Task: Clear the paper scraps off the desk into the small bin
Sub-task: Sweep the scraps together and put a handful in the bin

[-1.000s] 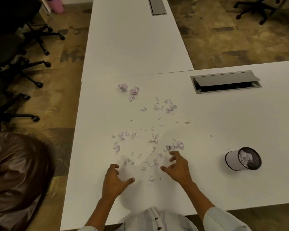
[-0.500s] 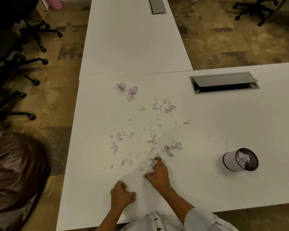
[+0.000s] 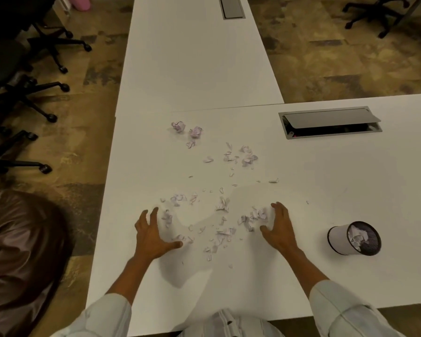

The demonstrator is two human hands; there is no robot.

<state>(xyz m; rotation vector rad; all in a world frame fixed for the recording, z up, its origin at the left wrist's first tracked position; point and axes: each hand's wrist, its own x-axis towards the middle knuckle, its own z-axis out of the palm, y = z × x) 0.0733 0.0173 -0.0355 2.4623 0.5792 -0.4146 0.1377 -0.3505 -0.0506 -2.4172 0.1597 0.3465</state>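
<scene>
Several small pale purple paper scraps (image 3: 223, 204) lie scattered over the white desk (image 3: 301, 190), with two crumpled balls (image 3: 195, 131) at the far side. My left hand (image 3: 151, 233) rests flat on the desk, fingers spread, at the left edge of the near scraps. My right hand (image 3: 278, 228) lies spread at their right edge, fingertips touching a small clump (image 3: 254, 216). Neither hand holds anything. The small white bin (image 3: 354, 237) lies tipped on its side to the right of my right hand, with crumpled paper inside.
A grey cable hatch (image 3: 329, 121) is set into the desk at the back right. A second white desk (image 3: 195, 49) extends away. Black office chairs (image 3: 22, 76) stand on the floor at left, and a brown shiny bag (image 3: 17, 259) sits near the desk's left edge.
Both hands were close together near the desk's front edge half a second ago. They have moved forward and apart and now bracket the near scraps with fingers spread.
</scene>
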